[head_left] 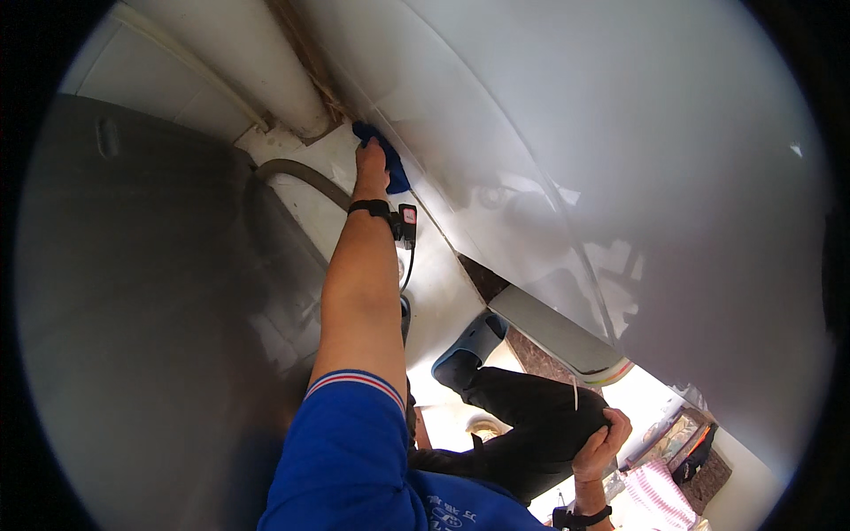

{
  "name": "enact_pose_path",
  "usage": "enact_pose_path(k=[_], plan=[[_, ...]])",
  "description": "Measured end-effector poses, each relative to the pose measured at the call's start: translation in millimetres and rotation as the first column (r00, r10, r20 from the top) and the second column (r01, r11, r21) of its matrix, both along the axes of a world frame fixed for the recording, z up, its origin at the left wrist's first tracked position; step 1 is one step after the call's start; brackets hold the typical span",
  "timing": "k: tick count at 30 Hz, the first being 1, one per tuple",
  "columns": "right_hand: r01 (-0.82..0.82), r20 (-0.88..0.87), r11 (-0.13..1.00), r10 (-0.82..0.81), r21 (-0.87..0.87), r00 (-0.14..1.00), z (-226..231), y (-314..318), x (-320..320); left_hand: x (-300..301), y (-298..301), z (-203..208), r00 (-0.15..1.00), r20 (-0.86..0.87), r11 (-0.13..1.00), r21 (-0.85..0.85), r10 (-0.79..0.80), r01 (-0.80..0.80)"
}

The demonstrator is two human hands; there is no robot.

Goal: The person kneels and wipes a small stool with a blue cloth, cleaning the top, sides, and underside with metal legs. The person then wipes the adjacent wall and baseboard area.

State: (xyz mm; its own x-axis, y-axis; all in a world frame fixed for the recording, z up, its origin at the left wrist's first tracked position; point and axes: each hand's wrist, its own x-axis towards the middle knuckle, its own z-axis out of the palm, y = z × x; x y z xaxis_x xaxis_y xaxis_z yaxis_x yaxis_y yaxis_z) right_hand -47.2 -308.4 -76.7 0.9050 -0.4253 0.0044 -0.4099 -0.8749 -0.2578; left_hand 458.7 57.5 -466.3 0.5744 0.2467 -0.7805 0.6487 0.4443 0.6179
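My left arm reaches forward along the floor, between a dark grey panel and a glossy pale panel. Near a pipe's base, my left hand (372,165) is closed on a blue cloth (396,170), which it presses against the floor beside the pale panel's lower edge. Part of the cloth is hidden under the hand. At the lower right, my right hand (604,445) lies over my bent knee in black trousers (540,429). Its fingers curve over the knee and no object shows in it.
The dark grey panel (159,301) flanks my arm on the left, the glossy pale panel (655,177) on the right. A grey hose (305,170) crosses the floor near a thick white pipe (266,75). My clog (469,345) stands near a pale slab (558,332). Pink-striped fabric (660,496) lies lower right.
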Motion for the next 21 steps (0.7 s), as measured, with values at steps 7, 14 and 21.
enact_pose_path(k=[7,14,21], plan=[[0.014,-0.030,1.000,-0.014,-0.006,0.999,4,6,12,16,10,18,0.990,0.054,0.982,0.147,-0.129,0.119],[-0.011,-0.039,1.000,0.011,-0.002,0.999,3,2,7,63,16,54,0.968,0.239,0.914,0.372,0.075,-0.163],[-0.013,-0.036,1.000,0.013,0.008,0.999,4,2,6,124,63,47,0.954,0.256,0.785,0.618,-0.154,-0.039]])
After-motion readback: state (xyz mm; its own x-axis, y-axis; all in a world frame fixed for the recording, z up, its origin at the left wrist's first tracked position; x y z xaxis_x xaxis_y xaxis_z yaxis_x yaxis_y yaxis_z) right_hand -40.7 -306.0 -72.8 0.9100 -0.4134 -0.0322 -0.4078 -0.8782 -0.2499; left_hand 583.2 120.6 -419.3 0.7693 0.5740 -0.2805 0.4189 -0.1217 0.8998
